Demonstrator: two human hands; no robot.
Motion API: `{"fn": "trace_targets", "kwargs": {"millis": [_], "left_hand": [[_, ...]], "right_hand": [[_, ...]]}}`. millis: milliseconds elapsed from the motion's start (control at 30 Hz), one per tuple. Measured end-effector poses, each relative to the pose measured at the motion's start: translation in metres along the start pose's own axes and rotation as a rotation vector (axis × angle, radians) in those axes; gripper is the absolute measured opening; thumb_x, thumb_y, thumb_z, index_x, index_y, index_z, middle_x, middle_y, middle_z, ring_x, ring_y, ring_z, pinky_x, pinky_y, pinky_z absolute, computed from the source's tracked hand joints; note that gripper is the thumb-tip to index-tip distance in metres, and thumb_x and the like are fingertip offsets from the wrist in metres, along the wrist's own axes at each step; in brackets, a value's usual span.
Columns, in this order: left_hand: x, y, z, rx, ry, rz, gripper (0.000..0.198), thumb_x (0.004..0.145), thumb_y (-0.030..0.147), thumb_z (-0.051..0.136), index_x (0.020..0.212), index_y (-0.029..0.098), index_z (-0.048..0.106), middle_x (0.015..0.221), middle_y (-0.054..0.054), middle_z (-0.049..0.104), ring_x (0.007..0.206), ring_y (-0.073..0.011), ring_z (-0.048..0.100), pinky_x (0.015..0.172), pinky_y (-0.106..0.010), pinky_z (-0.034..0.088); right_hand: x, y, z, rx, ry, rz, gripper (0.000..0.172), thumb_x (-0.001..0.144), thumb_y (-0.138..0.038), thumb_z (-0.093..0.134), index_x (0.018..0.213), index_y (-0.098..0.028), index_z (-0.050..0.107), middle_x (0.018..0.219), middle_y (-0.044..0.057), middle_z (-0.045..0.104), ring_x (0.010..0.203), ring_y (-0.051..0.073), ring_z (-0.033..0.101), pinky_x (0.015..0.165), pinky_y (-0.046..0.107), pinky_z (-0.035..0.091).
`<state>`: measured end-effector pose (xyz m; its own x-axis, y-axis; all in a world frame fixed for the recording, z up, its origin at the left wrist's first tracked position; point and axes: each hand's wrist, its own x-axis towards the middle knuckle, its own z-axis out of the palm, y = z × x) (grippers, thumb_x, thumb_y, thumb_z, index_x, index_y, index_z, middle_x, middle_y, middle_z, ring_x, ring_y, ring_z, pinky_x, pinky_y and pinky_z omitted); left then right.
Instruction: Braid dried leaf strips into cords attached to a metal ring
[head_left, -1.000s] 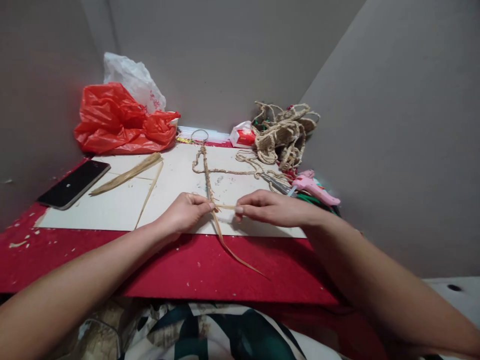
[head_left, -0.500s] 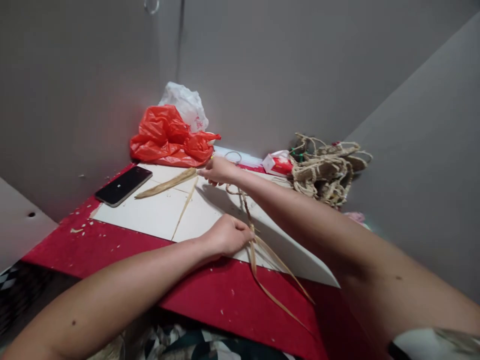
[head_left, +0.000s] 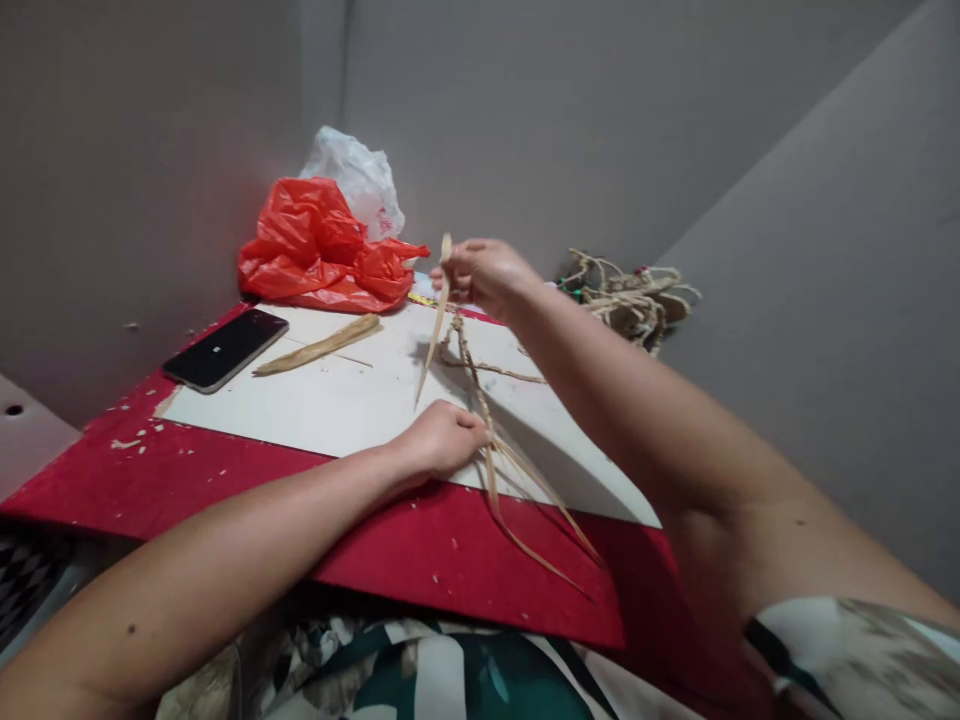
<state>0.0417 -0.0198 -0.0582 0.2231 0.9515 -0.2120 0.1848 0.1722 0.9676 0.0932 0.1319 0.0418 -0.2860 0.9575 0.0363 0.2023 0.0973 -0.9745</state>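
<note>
My left hand is closed on a braided cord near the front edge of the white board. From its fingertips loose flat strands spread over the red tabletop. Above the board my right hand pinches one pale dry strip near its upper end, and the strip hangs down to a thin tip. A bundle of similar tan strips lies on the board to the left. The far part of the cord bends and runs right, partly behind my right forearm.
A black phone lies at the board's left edge. Red and white plastic bags stand against the wall. Coiled braided cords are piled at the back right. Small scraps dot the red tabletop.
My right hand has risen and moved right, lifting a single strip away from beside the bundle. My left hand keeps its hold on the cord. The camera view has shifted slightly.
</note>
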Motion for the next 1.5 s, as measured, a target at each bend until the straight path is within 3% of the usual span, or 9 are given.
{"fn": "trace_targets", "kwargs": {"millis": [133, 267, 400, 500, 700, 1000, 1167, 1400, 1500], "left_hand": [[0.0, 0.002, -0.001, -0.049, 0.011, -0.019, 0.02, 0.076, 0.025, 0.058, 0.062, 0.013, 0.065, 0.04, 0.007, 0.032, 0.039, -0.0049, 0.019, 0.044, -0.024, 0.011], [-0.002, 0.004, -0.001, -0.083, -0.002, -0.021, 0.019, 0.076, 0.025, 0.059, 0.063, 0.013, 0.064, 0.04, 0.007, 0.034, 0.038, -0.005, 0.019, 0.043, -0.025, 0.008], [-0.007, 0.01, -0.001, -0.117, -0.011, -0.051, 0.019, 0.078, 0.024, 0.059, 0.061, 0.014, 0.063, 0.038, 0.007, 0.032, 0.037, -0.0045, 0.017, 0.043, -0.025, 0.007], [-0.008, 0.013, -0.001, -0.122, -0.012, -0.065, 0.018, 0.077, 0.025, 0.06, 0.063, 0.014, 0.063, 0.037, 0.009, 0.029, 0.036, -0.0041, 0.015, 0.042, -0.024, 0.006], [-0.006, 0.011, -0.001, -0.093, -0.037, -0.036, 0.018, 0.075, 0.032, 0.063, 0.071, 0.014, 0.063, 0.039, 0.01, 0.025, 0.035, -0.0038, 0.016, 0.041, -0.024, 0.004], [-0.009, 0.012, 0.002, -0.104, -0.038, -0.048, 0.017, 0.076, 0.032, 0.063, 0.072, 0.015, 0.063, 0.04, 0.01, 0.025, 0.036, -0.0037, 0.016, 0.042, -0.024, 0.005], [-0.011, 0.011, 0.002, -0.066, -0.01, -0.033, 0.021, 0.075, 0.035, 0.063, 0.076, 0.015, 0.065, 0.039, 0.01, 0.027, 0.036, -0.004, 0.016, 0.043, -0.024, 0.005], [-0.011, 0.012, 0.007, -0.08, 0.057, 0.02, 0.018, 0.071, 0.031, 0.066, 0.068, 0.013, 0.064, 0.04, 0.008, 0.039, 0.039, -0.0038, 0.025, 0.043, -0.02, 0.017], [-0.01, 0.011, 0.007, -0.092, 0.024, 0.046, 0.02, 0.069, 0.032, 0.067, 0.068, 0.012, 0.066, 0.05, 0.004, 0.054, 0.044, -0.0053, 0.037, 0.047, -0.02, 0.027]], "right_hand": [[-0.041, -0.021, -0.061, 0.153, 0.058, -0.102, 0.012, 0.079, -0.008, 0.052, 0.072, -0.016, 0.047, 0.053, -0.006, 0.046, 0.037, 0.002, 0.032, 0.037, 0.015, 0.026], [-0.104, 0.004, -0.092, 0.101, -0.059, -0.005, 0.017, 0.075, -0.017, 0.064, 0.068, -0.016, 0.048, 0.047, -0.008, 0.04, 0.036, 0.001, 0.021, 0.035, 0.016, 0.015], [-0.16, 0.048, -0.093, 0.03, -0.157, 0.177, 0.018, 0.071, -0.025, 0.069, 0.068, -0.015, 0.054, 0.056, -0.001, 0.054, 0.043, 0.005, 0.039, 0.04, 0.018, 0.029], [-0.183, 0.072, -0.086, 0.023, -0.13, 0.164, 0.019, 0.069, -0.028, 0.07, 0.068, -0.014, 0.057, 0.069, 0.002, 0.059, 0.06, 0.009, 0.051, 0.055, 0.021, 0.041], [-0.186, 0.089, -0.071, 0.056, -0.162, 0.122, 0.021, 0.074, -0.031, 0.064, 0.068, -0.015, 0.051, 0.056, -0.004, 0.05, 0.05, 0.006, 0.041, 0.05, 0.02, 0.032], [-0.185, 0.098, -0.061, -0.102, -0.146, 0.059, 0.018, 0.077, -0.023, 0.057, 0.064, -0.016, 0.046, 0.053, 0.0, 0.054, 0.046, 0.008, 0.045, 0.046, 0.02, 0.035], [-0.183, 0.101, -0.058, -0.194, -0.086, 0.065, 0.018, 0.073, -0.023, 0.061, 0.063, -0.016, 0.047, 0.045, -0.003, 0.05, 0.04, 0.007, 0.042, 0.04, 0.018, 0.031], [-0.184, 0.099, -0.058, -0.06, -0.178, 0.084, 0.011, 0.081, -0.02, 0.055, 0.086, -0.019, 0.046, 0.042, -0.009, 0.049, 0.033, 0.008, 0.041, 0.034, 0.017, 0.033], [-0.182, 0.095, -0.059, -0.13, -0.334, 0.126, 0.016, 0.086, -0.024, 0.05, 0.073, -0.016, 0.05, 0.045, -0.004, 0.051, 0.033, 0.006, 0.044, 0.033, 0.016, 0.033]]}}
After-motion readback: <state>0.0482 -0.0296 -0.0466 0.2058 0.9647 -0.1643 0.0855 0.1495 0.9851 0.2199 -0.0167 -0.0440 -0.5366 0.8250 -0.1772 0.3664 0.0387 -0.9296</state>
